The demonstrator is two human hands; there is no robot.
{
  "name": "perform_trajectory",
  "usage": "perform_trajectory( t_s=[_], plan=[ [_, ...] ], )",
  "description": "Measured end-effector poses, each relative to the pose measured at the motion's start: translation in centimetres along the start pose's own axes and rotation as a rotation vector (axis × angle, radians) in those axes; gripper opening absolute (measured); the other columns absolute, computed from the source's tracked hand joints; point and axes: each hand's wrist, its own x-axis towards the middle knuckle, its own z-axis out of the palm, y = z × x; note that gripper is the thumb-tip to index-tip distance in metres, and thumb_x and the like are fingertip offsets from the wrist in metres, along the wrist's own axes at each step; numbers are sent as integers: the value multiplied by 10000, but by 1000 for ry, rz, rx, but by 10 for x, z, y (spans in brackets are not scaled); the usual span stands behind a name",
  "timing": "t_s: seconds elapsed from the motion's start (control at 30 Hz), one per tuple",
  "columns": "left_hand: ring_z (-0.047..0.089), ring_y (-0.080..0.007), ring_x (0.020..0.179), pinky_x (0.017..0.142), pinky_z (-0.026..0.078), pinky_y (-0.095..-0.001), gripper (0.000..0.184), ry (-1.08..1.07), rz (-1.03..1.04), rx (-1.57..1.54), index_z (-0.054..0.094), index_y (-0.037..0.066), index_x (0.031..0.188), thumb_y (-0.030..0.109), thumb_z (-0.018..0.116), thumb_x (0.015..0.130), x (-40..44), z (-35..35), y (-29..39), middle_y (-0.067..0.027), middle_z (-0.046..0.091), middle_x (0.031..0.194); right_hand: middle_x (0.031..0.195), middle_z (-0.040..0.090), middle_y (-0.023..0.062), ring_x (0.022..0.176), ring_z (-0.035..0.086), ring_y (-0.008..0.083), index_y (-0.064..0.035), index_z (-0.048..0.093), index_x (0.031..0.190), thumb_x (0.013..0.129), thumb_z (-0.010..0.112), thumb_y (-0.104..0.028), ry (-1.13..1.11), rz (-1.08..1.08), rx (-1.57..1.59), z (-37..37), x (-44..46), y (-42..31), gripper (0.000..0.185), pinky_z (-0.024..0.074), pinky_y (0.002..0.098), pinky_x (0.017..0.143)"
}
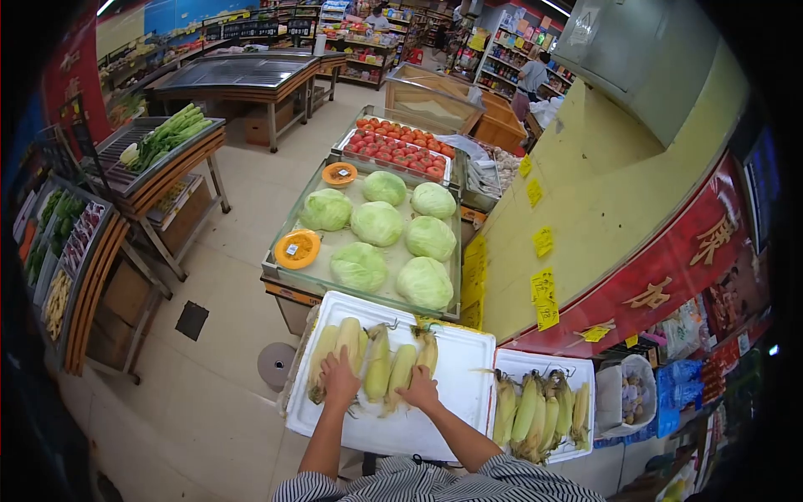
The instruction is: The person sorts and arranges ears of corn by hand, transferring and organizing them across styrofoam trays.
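My left hand [340, 383] lies over the pale husked ears of corn at the tray's left side, its fingers curved onto an ear of corn [348, 335]. To the right, my right hand [420, 391] has its fingers around the lower part of another ear of corn [402, 368]. Between the hands lies a greener ear of corn [377, 364], and one more ear of corn [427, 350] with dry silk is just beyond my right hand. All rest on a white foam tray [464, 376]. My palms hide the undersides of the grips.
A second foam tray [585, 435] on the right holds several corn ears. Beyond, a glass-edged stand carries cabbages [376, 222] and wrapped orange pumpkin pieces [297, 249], with tomatoes [397, 151] behind. A yellow pillar [585, 209] rises at right. Vegetable racks [159, 155] stand left.
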Motion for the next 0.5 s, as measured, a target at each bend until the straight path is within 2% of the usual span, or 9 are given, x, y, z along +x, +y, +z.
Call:
perform_trajectory(
  t_s=[0.1, 0.17, 0.27, 0.37, 0.5],
  plan=[
    [333, -443, 1220, 969, 339, -553, 814, -184, 65, 99, 367, 75, 1381, 370, 752, 727, -13, -30, 27, -290, 362, 1310, 1476, 227, 109, 1216, 343, 520, -31, 259, 1414, 747, 688, -486, 14, 77, 46, 8, -4, -2, 914, 424, 605, 914],
    [313, -472, 1241, 987, 333, -562, 883, -336, 78, 143, 294, 67, 1427, 423, 733, 749, -8, -37, 31, -324, 353, 1324, 1490, 205, 107, 1224, 312, 545, -55, 232, 1434, 748, 684, -486, 11, 111, 5, 10, -8, -11, 928, 413, 629, 910],
    [342, -467, 1201, 965, 348, -577, 871, -169, -37, -160, 319, 93, 1413, 504, 704, 748, 10, -8, 17, -308, 348, 1303, 1505, 189, 102, 1231, 270, 579, -97, 192, 1462, 743, 684, -493, 22, 129, -45, 6, -15, -28, 956, 397, 661, 905],
    [390, -487, 1158, 958, 370, -549, 847, -59, -119, -188, 308, 36, 1397, 480, 676, 777, 16, -4, 19, -318, 435, 1250, 1510, 200, 87, 1232, 246, 602, -147, 169, 1480, 734, 693, -494, 41, 122, -19, 4, -15, -35, 975, 387, 679, 907],
    [513, -452, 1074, 929, 425, -472, 827, -104, -85, -269, 302, -56, 1359, 392, 673, 771, 31, 17, 0, -302, 561, 1132, 1500, 240, 63, 1216, 264, 585, -215, 176, 1485, 725, 709, -470, 54, 77, 40, 7, -10, -24, 963, 399, 680, 896]
  ],
)
